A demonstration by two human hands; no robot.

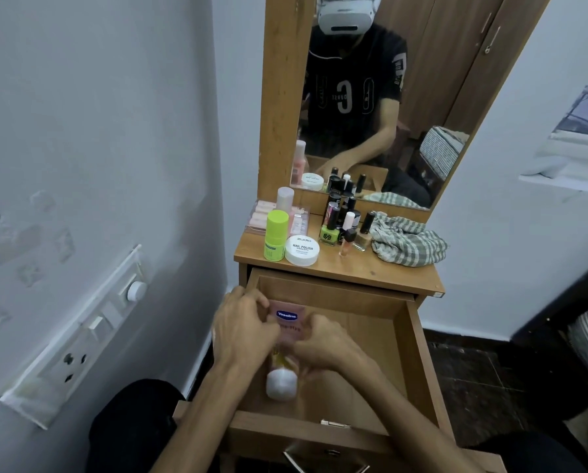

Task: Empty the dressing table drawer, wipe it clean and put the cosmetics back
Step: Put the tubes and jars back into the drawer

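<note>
Both hands work inside the open drawer [418, 363] on one item: a pink Vaseline bottle [287, 327] lying on its side along the left wall, white cap [281, 384] toward the person. The left hand [241, 327] curls its fingers around the upper left side of the bottle; the right hand [323, 339] curls in from the right and pinches the body near the label. Judgement — a two-handed hold suits a long bottle being laid flat and nudged against the wall, which leaves the rest of the drawer floor free. Whether it is going in or coming out cannot be told from this view.

Everything else sits on the surface [364, 268] above, likely parked there so the drawer could be wiped. The checked cloth [408, 242] lies bunched at the right, away from the bottles. A lime-green tube [275, 235] stands just beside a white round tub [302, 250]; the nail polish cluster [345, 225] stands upright in the middle; a clear tray [268, 218] of pink items rests at the back left.

Legible writing:
- bottle: "Vaseline" on a blue badge; below it partly hidden text, "Hya" readable
- tub: "ZUDIO", "NAIL POLISH"; smaller lines too fine to read
- tube lettering: too small to read

Drawer otherwise shows bare wood — most cosmetics not yet returned.
</note>
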